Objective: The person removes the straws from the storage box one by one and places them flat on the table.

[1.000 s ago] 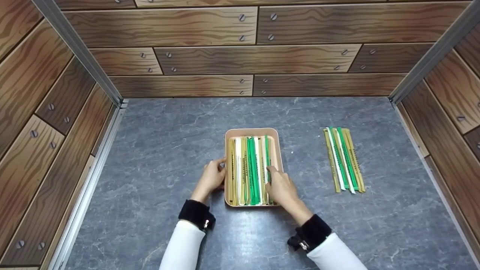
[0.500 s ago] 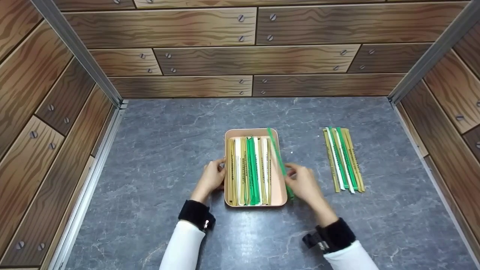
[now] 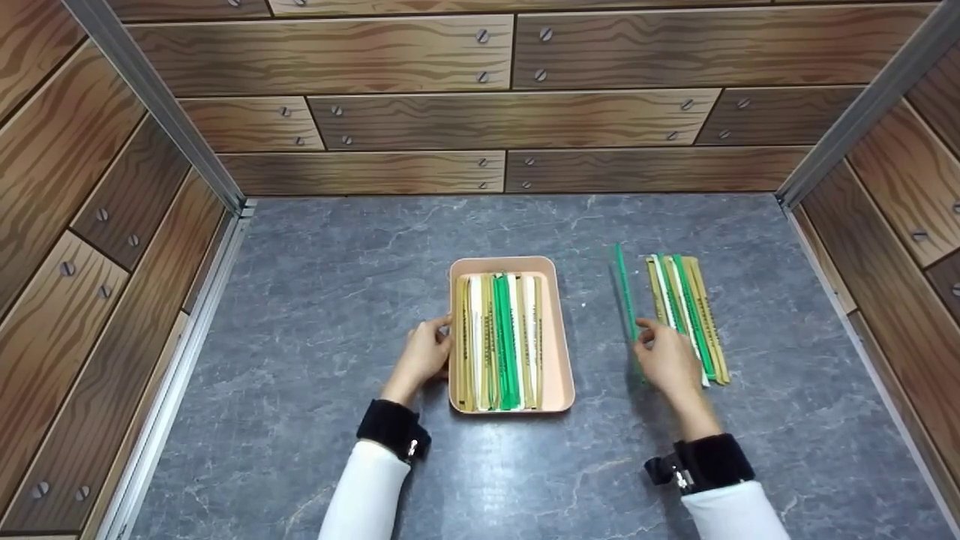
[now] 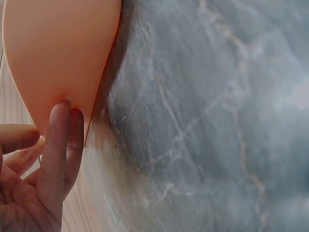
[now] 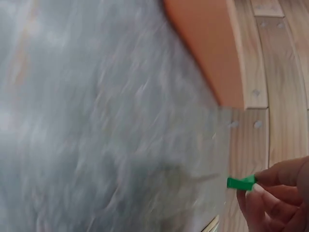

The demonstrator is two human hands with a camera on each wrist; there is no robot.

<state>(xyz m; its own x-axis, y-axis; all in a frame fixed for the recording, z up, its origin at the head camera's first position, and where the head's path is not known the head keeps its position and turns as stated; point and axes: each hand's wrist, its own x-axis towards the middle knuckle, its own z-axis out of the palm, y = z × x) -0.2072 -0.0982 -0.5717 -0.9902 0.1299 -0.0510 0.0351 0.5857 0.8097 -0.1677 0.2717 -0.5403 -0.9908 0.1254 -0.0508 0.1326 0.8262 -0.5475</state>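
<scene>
Head view: the right hand pinches a green stick packet — over the peach tray earlier, now just beside the loose packets — so its removal seems complete. Left wrist: the left hand touches the tray with extended fingers. Right wrist: fingertips clamp the packet (only a short piece shows).

- where's the tray?
- about midway between the tabletop's side edges, sticks inside along its left edge.
- and the other sticks?
- nearer the tabletop's right edge; between, a single stick in the right hand.
</scene>
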